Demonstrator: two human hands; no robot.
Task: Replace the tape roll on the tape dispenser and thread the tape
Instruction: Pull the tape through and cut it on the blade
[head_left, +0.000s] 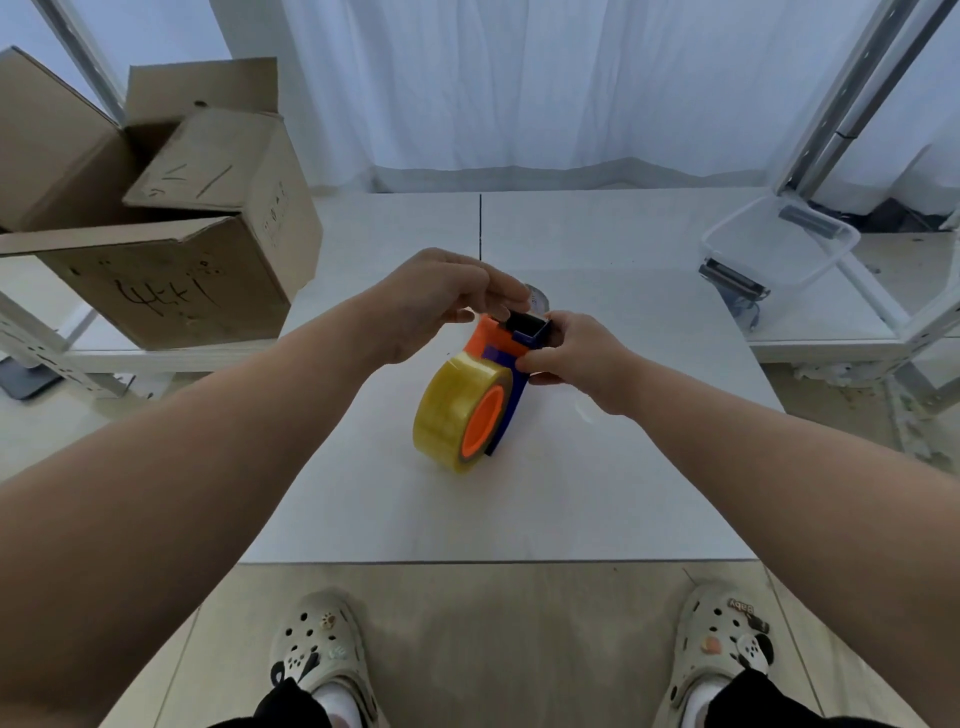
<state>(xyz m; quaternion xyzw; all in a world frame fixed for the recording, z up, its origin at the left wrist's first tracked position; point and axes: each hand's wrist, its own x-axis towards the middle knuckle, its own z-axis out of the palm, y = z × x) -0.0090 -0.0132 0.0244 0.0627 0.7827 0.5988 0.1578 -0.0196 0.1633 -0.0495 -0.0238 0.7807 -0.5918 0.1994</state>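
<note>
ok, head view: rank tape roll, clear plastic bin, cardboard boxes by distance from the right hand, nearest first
1. tape roll: mounted on the dispenser that the right hand grips, just below-left of it.
2. clear plastic bin: on the side shelf, up and right.
3. cardboard boxes: far left, beyond the left hand.

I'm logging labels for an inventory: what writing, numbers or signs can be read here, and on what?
"Baby", seen upside down, on a charm on the right shoe.
Handwritten black marks on the front cardboard box: not legible.
Small printed marks on the tilted upper box: too small to read.
Tape roll and tape dispenser: no text visible.
</note>
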